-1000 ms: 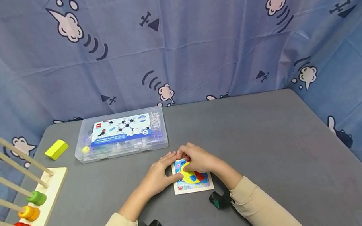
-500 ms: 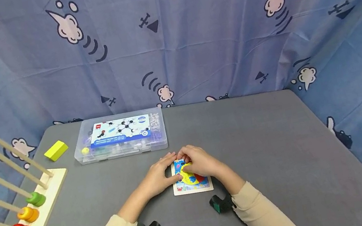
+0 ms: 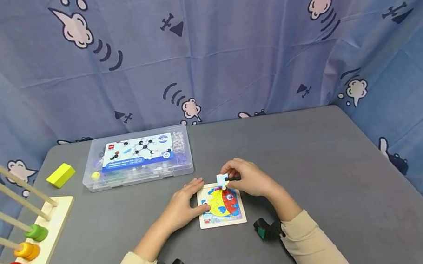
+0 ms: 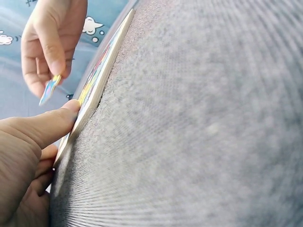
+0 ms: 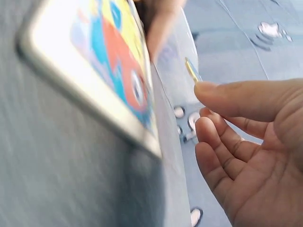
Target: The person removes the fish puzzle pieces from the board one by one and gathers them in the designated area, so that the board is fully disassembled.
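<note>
A jigsaw puzzle of a yellow and red fish in a pale wooden frame [image 3: 224,223] lies flat on the table. My left hand [image 3: 182,208] rests at the frame's left side, thumb on the puzzle's face and fingers stretched along the upper left corner. Just above the top edge, my right hand [image 3: 248,179] pinches a small light-blue and yellow puzzle piece [image 3: 222,180] between thumb and fingers. The left wrist view shows this piece [image 4: 49,90] held clear of the frame. In the right wrist view, the piece [image 5: 191,69] is seen nearly edge-on at the thumb tip.
Behind the puzzle stands a clear plastic molecular model kit case [image 3: 138,175]. A yellow block [image 3: 60,175] lies left of it. Along the left side is a wooden peg rack [image 3: 48,231] with coloured rings. A patterned blue curtain [image 3: 198,58] hangs behind the grey table [image 3: 307,171].
My right hand has lifted away from the puzzle, up and to the right, with the piece pinched in it. More of the fish picture now shows. The left hand stays at the frame.
</note>
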### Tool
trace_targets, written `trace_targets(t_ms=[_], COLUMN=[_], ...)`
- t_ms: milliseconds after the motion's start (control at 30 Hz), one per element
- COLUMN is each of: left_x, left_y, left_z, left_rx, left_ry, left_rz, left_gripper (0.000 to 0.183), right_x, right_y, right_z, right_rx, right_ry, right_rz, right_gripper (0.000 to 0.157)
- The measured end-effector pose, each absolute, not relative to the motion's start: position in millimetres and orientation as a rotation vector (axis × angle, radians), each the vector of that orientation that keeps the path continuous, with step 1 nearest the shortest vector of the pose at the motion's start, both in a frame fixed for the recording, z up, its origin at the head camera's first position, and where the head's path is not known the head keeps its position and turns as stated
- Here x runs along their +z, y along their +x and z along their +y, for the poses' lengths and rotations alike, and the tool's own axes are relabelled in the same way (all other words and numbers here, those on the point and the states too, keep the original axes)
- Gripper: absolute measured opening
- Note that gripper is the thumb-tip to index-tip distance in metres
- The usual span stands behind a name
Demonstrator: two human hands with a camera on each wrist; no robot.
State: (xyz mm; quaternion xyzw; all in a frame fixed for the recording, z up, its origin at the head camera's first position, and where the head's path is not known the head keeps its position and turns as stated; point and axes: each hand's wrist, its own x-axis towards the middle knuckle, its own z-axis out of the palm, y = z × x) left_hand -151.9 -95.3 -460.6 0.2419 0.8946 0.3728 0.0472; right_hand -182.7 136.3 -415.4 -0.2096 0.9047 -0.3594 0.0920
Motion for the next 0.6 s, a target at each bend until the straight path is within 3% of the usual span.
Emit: trace_targets(t_ms=[600], left_x=[-462], left_y=[-153], left_z=[-96], left_rx=[1.110], left_ry=[0.754], left_rz=[2.752], left_gripper=[0.066], right_x=[-434], right_y=[-203], right_z=[218], right_rx=[-1.172], right_ry=[-0.335], right_rz=[2.823], right_gripper=[0.028])
